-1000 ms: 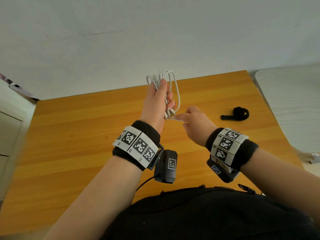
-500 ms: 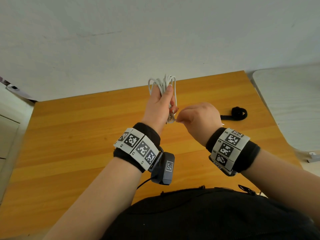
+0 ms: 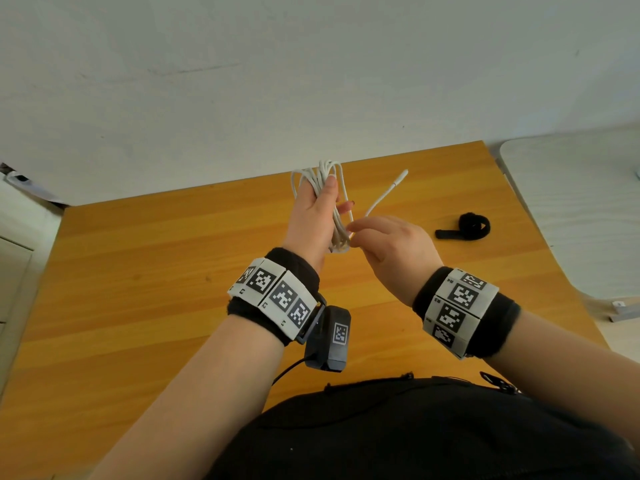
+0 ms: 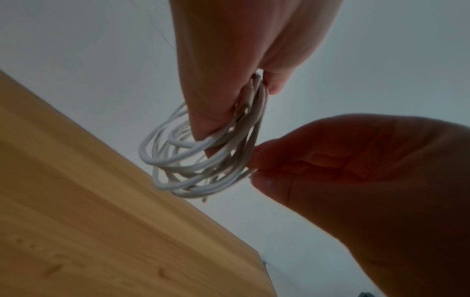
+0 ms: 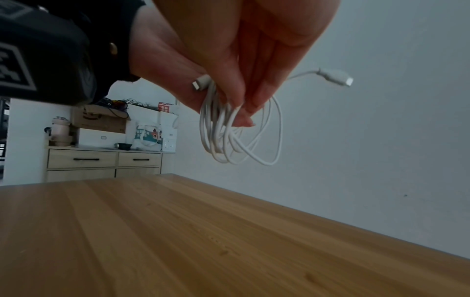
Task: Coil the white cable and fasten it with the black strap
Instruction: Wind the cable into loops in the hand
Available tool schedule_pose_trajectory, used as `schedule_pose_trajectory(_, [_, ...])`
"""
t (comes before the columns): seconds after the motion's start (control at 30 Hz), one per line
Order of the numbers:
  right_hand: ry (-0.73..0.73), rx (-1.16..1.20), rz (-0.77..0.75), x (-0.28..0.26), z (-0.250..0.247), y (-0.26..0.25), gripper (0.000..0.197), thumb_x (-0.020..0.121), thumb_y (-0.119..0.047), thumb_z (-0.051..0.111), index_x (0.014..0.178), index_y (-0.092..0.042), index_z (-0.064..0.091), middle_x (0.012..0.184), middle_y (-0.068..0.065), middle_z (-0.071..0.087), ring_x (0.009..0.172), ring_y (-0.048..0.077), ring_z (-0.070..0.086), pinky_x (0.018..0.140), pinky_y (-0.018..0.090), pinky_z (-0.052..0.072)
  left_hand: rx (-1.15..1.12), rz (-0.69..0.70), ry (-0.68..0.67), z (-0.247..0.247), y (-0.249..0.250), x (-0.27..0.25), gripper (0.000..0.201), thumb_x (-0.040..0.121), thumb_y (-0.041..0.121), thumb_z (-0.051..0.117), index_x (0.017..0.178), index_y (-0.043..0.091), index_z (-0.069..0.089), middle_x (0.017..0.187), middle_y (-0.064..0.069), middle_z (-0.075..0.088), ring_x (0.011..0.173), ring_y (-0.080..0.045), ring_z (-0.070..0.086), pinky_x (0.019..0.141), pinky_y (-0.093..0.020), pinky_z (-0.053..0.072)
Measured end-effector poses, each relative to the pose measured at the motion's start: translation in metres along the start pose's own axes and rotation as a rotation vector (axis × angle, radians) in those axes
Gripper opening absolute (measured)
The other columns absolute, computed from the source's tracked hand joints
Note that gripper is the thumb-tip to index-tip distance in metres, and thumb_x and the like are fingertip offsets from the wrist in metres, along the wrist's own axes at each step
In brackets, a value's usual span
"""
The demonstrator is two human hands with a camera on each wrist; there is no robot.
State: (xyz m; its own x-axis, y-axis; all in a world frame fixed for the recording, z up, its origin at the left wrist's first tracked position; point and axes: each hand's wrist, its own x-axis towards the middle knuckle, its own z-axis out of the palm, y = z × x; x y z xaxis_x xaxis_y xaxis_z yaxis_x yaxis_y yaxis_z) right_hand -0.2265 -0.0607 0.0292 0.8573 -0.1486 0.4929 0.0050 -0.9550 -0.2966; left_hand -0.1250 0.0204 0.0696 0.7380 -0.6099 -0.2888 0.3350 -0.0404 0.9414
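The white cable [image 3: 320, 180] is wound in several loops, and my left hand [image 3: 332, 202] holds this coil upright above the wooden table [image 3: 173, 271], with the loops standing out past the fingertips. My right hand [image 3: 353, 233] pinches the cable at the coil's lower right side. From that pinch a short free end curves up and to the right, ending in a white connector [image 3: 401, 174]. In the right wrist view the coil [image 5: 229, 140] hangs below the fingers, with that connector [image 5: 335, 77] to its right. The black strap [image 3: 465, 226] lies rolled on the table, right of both hands.
A white wall runs behind the table's far edge. A pale surface [image 3: 581, 209] adjoins the table on the right. In the right wrist view a wooden drawer cabinet [image 5: 104, 162] with boxes and a bag on top stands beyond the table's left end.
My right hand has turned its back to the camera and shifted slightly right. The cable's free end, earlier tucked by the coil, now sticks up to the right. My left hand keeps holding the coil.
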Motion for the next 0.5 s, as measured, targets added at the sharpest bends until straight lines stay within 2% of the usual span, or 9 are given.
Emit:
schedule_pose_trajectory(0.07, [0.014,0.017,-0.032,-0.0005,-0.0004,-0.0014,0.020,0.069,0.013,0.058,0.074,-0.003,0.069,0.087,0.013,0.072,0.069,0.031,0.069,0.053,0.035,0.057,-0.051,-0.044,-0.009,0.0003,-0.0006,0.0005,0.012,0.099,0.031,0.039,0.096,0.025,0.049,0.095,-0.001,0.051,0.098,-0.023,0.062,0.074,-0.044,0.050])
schedule_pose_trajectory(0.13, [0.007,0.037,-0.030,0.0000,-0.0019,-0.0030,0.018,0.074,0.008,0.051,0.075,-0.002,0.066,0.093,0.017,0.069,0.064,0.032,0.067,0.047,0.034,0.054,-0.059,-0.068,-0.017,0.0006,-0.0021,0.0000,0.016,0.099,0.032,0.038,0.104,0.021,0.050,0.102,-0.004,0.054,0.097,-0.025,0.063,0.076,-0.043,0.052])
schedule_pose_trajectory(0.2, [-0.003,0.056,0.010,0.0007,-0.0041,-0.0042,0.015,0.075,0.008,0.054,0.081,-0.004,0.060,0.099,0.022,0.061,0.060,0.029,0.063,0.040,0.031,0.050,-0.041,-0.084,-0.019,-0.0001,-0.0039,0.0000,0.029,0.100,0.033,0.037,0.119,0.013,0.047,0.106,-0.006,0.058,0.096,-0.025,0.064,0.073,-0.040,0.053])
schedule_pose_trajectory(0.23, [0.009,0.062,0.042,0.0006,-0.0048,-0.0047,0.021,0.074,0.009,0.058,0.086,-0.008,0.055,0.099,0.023,0.059,0.058,0.027,0.062,0.039,0.028,0.048,-0.046,-0.089,-0.027,-0.0006,-0.0043,0.0000,0.029,0.100,0.033,0.037,0.119,0.013,0.047,0.106,-0.006,0.059,0.095,-0.026,0.065,0.071,-0.039,0.053])
schedule_pose_trajectory(0.27, [0.022,0.064,0.067,-0.0003,-0.0046,-0.0052,0.028,0.075,0.009,0.061,0.090,-0.011,0.049,0.098,0.024,0.057,0.056,0.026,0.060,0.038,0.027,0.047,-0.057,-0.094,-0.041,-0.0010,-0.0047,0.0002,0.024,0.100,0.033,0.037,0.112,0.016,0.048,0.106,-0.007,0.060,0.091,-0.026,0.066,0.068,-0.039,0.053])
schedule_pose_trajectory(0.33, [0.051,0.085,0.100,0.0005,-0.0050,-0.0078,0.019,0.081,-0.001,0.055,0.092,-0.013,0.045,0.096,0.023,0.054,0.054,0.027,0.059,0.036,0.030,0.048,-0.055,-0.099,-0.069,-0.0010,-0.0040,-0.0005,0.016,0.100,0.033,0.037,0.099,0.022,0.049,0.107,-0.010,0.063,0.079,-0.023,0.066,0.061,-0.036,0.053])
schedule_pose_trajectory(0.4, [0.072,0.120,0.101,0.0023,-0.0047,-0.0077,0.007,0.086,-0.009,0.049,0.089,-0.006,0.054,0.097,0.023,0.055,0.056,0.031,0.062,0.037,0.034,0.050,-0.016,-0.099,-0.078,-0.0008,-0.0051,-0.0010,0.019,0.100,0.034,0.038,0.091,0.021,0.049,0.098,-0.007,0.066,0.069,-0.017,0.064,0.060,-0.034,0.051])
schedule_pose_trajectory(0.47, [0.049,0.159,0.112,0.0035,-0.0034,-0.0058,0.018,0.089,-0.012,0.045,0.086,0.000,0.059,0.100,0.022,0.058,0.058,0.033,0.063,0.038,0.038,0.051,0.020,-0.106,-0.080,-0.0008,-0.0075,-0.0005,0.022,0.100,0.033,0.038,0.087,0.018,0.048,0.083,0.000,0.061,0.063,-0.013,0.060,0.061,-0.033,0.048])
schedule_pose_trajectory(0.5, [0.050,0.178,0.121,0.0042,-0.0039,-0.0059,0.019,0.089,-0.012,0.044,0.086,0.000,0.058,0.101,0.021,0.060,0.060,0.033,0.064,0.040,0.039,0.051,0.030,-0.112,-0.082,-0.0004,-0.0083,-0.0001,0.023,0.099,0.034,0.039,0.086,0.017,0.048,0.081,0.000,0.057,0.064,-0.014,0.058,0.062,-0.034,0.048])
